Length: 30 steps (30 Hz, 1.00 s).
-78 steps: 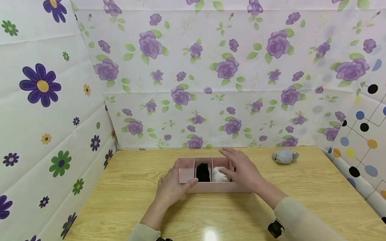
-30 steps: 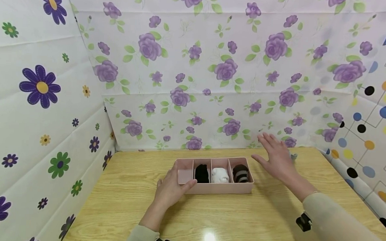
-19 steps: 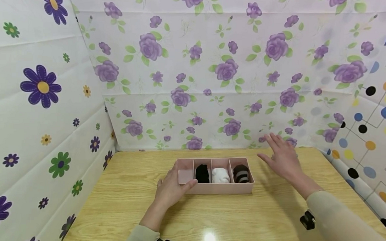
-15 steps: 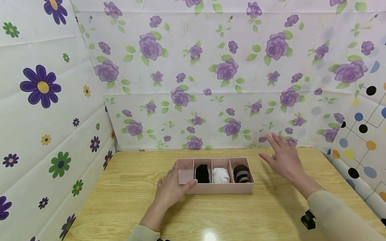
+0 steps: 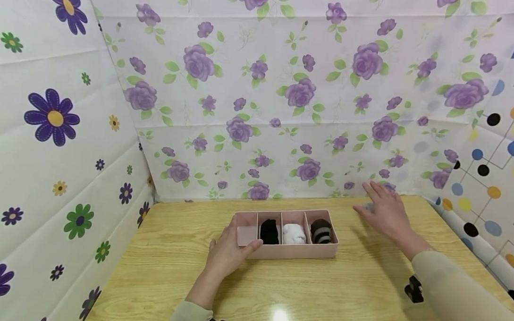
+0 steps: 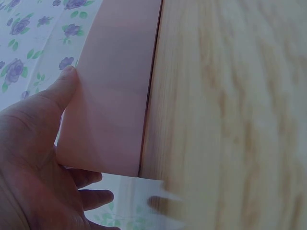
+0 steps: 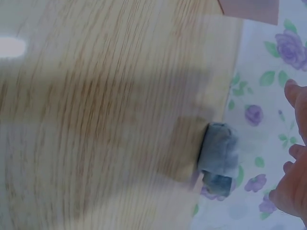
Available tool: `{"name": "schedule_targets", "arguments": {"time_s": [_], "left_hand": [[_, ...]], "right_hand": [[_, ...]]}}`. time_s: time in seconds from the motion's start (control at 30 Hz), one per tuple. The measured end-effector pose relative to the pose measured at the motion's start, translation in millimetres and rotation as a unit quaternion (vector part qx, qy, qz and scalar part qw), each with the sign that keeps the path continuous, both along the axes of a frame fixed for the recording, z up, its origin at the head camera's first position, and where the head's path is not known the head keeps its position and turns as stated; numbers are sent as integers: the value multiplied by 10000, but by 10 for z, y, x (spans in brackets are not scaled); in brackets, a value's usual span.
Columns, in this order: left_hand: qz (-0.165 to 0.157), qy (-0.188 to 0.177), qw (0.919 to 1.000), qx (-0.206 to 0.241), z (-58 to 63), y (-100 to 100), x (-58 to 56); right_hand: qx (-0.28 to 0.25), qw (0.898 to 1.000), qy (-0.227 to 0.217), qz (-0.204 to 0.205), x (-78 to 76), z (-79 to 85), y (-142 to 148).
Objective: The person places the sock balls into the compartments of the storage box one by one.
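Note:
A long pink divided storage box (image 5: 292, 251) lies across the table. My left hand (image 5: 227, 254) grips its left end, thumb over the front rim and fingers around the end wall, as the left wrist view confirms. From the left, its compartments show a bare floor, a black rolled sock (image 5: 269, 232), a white rolled sock (image 5: 294, 233) and a dark sock with grey stripes (image 5: 321, 231). Right of the box, my right hand (image 5: 387, 213) hovers with fingers extended, holding nothing. Near it lies a grey-blue rolled sock (image 7: 219, 151), mostly hidden by that hand in the head view.
The wood-grain table (image 5: 185, 271) ends at a back wall covered in purple-rose sheeting (image 5: 241, 131). Flower-print sheeting (image 5: 69, 182) hangs at the left and dotted sheeting (image 5: 490, 187) at the right. Both wrists wear small black devices.
My right hand has moved from over the box's right part out to the right, then slightly lower toward the grey-blue sock. The left hand keeps its place at the box.

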<state>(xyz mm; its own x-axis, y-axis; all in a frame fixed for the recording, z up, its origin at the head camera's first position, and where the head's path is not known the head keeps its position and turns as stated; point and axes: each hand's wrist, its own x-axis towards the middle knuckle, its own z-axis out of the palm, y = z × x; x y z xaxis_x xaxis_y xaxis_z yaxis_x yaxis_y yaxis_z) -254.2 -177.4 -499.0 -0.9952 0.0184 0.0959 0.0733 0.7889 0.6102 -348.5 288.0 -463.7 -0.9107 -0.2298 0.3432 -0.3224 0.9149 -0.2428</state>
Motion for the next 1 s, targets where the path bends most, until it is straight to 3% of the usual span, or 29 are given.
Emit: {"name": "schedule_targets", "arguments": {"time_s": [0.6, 1.0], "left_hand": [[-5, 21, 10000, 37, -4, -7, -1], [-25, 40, 10000, 47, -19, -17, -13]], "right_hand": [[-41, 9955, -929, -203, -61, -170, 134], [-83, 9925, -1158, -371, -59, -298, 225]]}}
